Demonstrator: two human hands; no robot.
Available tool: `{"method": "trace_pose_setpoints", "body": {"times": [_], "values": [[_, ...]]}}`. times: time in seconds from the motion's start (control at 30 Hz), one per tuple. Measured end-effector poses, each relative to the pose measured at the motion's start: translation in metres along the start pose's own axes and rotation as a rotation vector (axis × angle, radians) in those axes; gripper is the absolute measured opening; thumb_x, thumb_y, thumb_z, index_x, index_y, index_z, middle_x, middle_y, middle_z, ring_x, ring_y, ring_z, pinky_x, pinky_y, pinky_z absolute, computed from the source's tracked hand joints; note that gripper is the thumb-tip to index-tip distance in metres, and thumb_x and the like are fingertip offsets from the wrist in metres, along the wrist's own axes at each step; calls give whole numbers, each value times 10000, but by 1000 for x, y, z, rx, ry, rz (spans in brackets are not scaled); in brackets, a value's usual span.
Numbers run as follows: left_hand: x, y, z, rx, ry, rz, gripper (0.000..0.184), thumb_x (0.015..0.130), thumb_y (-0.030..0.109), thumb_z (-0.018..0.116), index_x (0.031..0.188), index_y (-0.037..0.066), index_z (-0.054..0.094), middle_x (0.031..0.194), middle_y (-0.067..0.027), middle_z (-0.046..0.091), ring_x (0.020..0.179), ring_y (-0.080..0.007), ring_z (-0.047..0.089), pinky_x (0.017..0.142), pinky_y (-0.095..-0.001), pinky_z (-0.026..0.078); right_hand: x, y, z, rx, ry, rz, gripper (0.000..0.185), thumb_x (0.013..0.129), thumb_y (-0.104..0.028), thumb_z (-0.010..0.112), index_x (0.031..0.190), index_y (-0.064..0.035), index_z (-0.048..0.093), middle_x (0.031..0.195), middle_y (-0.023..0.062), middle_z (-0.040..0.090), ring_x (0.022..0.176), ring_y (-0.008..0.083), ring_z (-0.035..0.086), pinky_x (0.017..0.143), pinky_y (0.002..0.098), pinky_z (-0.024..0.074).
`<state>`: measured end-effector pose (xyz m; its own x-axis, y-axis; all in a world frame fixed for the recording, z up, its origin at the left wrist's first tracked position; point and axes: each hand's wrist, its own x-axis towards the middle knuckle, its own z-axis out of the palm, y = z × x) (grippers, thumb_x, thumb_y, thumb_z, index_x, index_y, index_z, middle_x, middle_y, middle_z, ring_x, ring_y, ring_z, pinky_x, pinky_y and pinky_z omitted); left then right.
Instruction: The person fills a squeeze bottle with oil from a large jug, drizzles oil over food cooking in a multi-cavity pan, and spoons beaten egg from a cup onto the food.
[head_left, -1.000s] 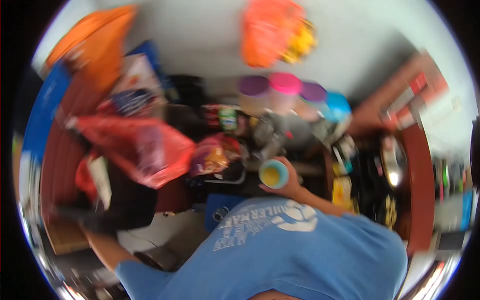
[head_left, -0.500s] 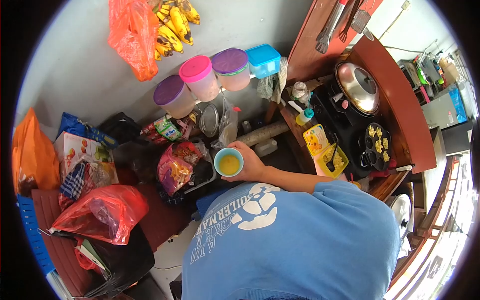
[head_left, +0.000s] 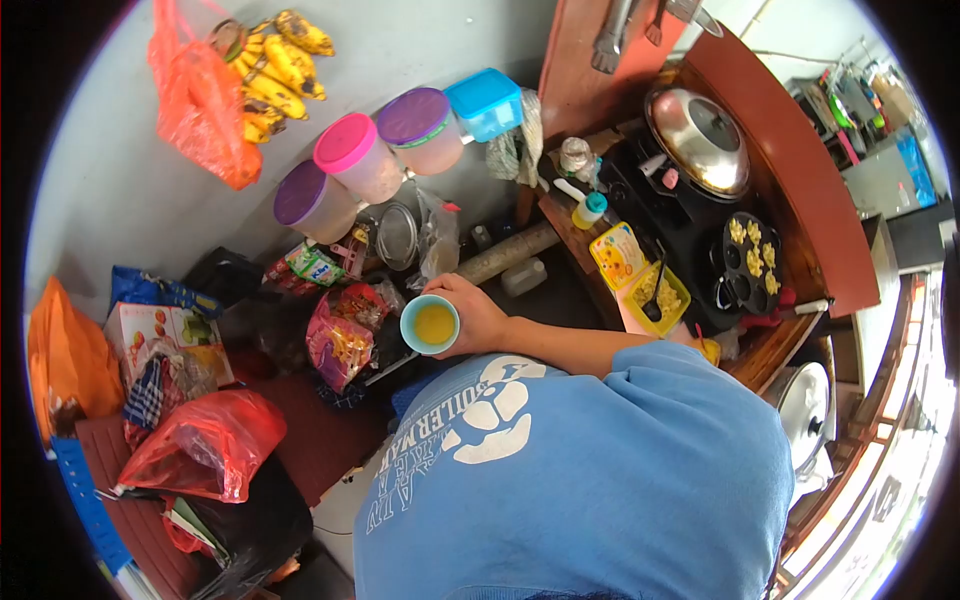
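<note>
My right hand (head_left: 472, 312) is wrapped round a light blue cup (head_left: 408, 325), held in front of my chest. Yellow liquid shows inside the cup, which is roughly upright. My left hand is out of view. Just beyond the cup lies a pink snack packet (head_left: 335, 340), beside a clear plastic bag (head_left: 436, 235). To the right of my forearm, a yellow container (head_left: 682, 298) holds chopped yellow food and a black spoon (head_left: 659, 285).
On the right, a black pan with round hollows (head_left: 737, 290) holds pieces of yellow food; a lidded wok (head_left: 700, 145) stands behind it. Lidded tubs (head_left: 360, 165) line the wall below bananas (head_left: 285, 65). A red plastic bag (head_left: 205, 445) lies at left.
The view has shifted, so the surroundings sit differently in the frame. The cup stays in my right hand in front of my chest.
</note>
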<state>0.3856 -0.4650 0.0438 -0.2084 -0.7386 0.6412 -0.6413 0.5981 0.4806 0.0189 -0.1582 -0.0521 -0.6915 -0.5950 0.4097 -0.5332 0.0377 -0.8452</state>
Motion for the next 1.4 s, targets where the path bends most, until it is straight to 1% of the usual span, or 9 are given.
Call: {"method": "trace_pose_setpoints", "body": {"times": [0.63, 1.03, 1.1, 1.13, 1.17, 1.2, 1.23, 1.33, 1.4], "values": [[-8, 110, -44, -110, 193, 287, 422, 1072, 356, 575, 1016, -32, 731, 989, -172, 752, 908, -290, 738, 846, -407, 585, -182, 1, -148, -168, 323, 198, 746, 527, -232, 976, 1188, -78, 666, 1221, 135, 603, 1156, 350, 592, 1016, 431, 503], [71, 289, -89, -540, 741, 999, 402, 1088, 320, 564, 1023, -47, 716, 1027, -176, 750, 937, -290, 739, 885, -392, 591, -273, -30, -200, -227, 508, 280, 690, 583, -270, 983, 1166, -63, 678, 1245, 150, 607, 1145, 318, 621, 989, 419, 519], [66, 309, -42, -665, 582, 1113, 399, 1091, 314, 562, 1024, -49, 713, 1033, -176, 750, 942, -290, 739, 892, -390, 592, -287, -36, -208, -254, 539, 285, 674, 599, -283, 982, 1161, -63, 682, 1237, 147, 607, 1133, 315, 629, 982, 413, 527], [75, 285, 2, -701, 283, 940, 246, 1051, 133, 610, 1006, -90, 704, 1069, -206, 748, 994, -310, 739, 925, -391, 592, -293, -38, -211, -296, 569, 312, 666, 604, -289, 981, 1157, -62, 686, 1230, 147, 606, 1123, 320, 633, 975, 409, 532], [11, 348, 16, -591, 203, 720, 209, 1035, 71, 582, 981, -82, 714, 1068, -199, 746, 989, -287, 728, 942, -393, 584, -299, -41, -213, -338, 599, 341, 659, 610, -296, 980, 1153, -62, 690, 1223, 146, 605, 1114, 325, 638, 968, 404, 538], [-11, 368, 48, -812, -214, 738, 167, 1007, 45, 588, 996, -48, 726, 1114, -150, 742, 1025, -245, 701, 959, -372, 561, -306, -45, -215, -355, 642, 350, 640, 621, -297, 975, 1144, -59, 695, 1218, 140, 601, 1097, 321, 644, 949, 392, 544], [-39, 384, 82, -676, -347, 838, 143, 1006, 57, 623, 1076, -8, 730, 1091, -119, 741, 980, -229, 697, 931, -350, 550, -312, -46, -214, -362, 665, 361, 640, 621, -297, 975, 1144, -59, 695, 1218, 140, 601, 1097, 321, 644, 949, 392, 544], [-146, 404, 195, -799, -1183, 683, 167, 975, 139, 710, 1104, 36, 738, 1025, -49, 728, 919, -113, 672, 806, -275, 542, -328, -49, -207, -350, 816, 460, 590, 630, -287, 972, 1103, -52, 708, 1202, 122, 605, 1080, 283, 644, 926, 388, 545], [-219, 422, 226, -641, -1371, 962, 217, 927, 209, 745, 1075, 51, 755, 856, -139, 760, 747, -191, 741, 698, -328, 570, -338, -49, -203, -379, 864, 511, 575, 633, -283, 970, 1091, -53, 710, 1196, 121, 605, 1079, 281, 643, 928, 388, 544]]}}
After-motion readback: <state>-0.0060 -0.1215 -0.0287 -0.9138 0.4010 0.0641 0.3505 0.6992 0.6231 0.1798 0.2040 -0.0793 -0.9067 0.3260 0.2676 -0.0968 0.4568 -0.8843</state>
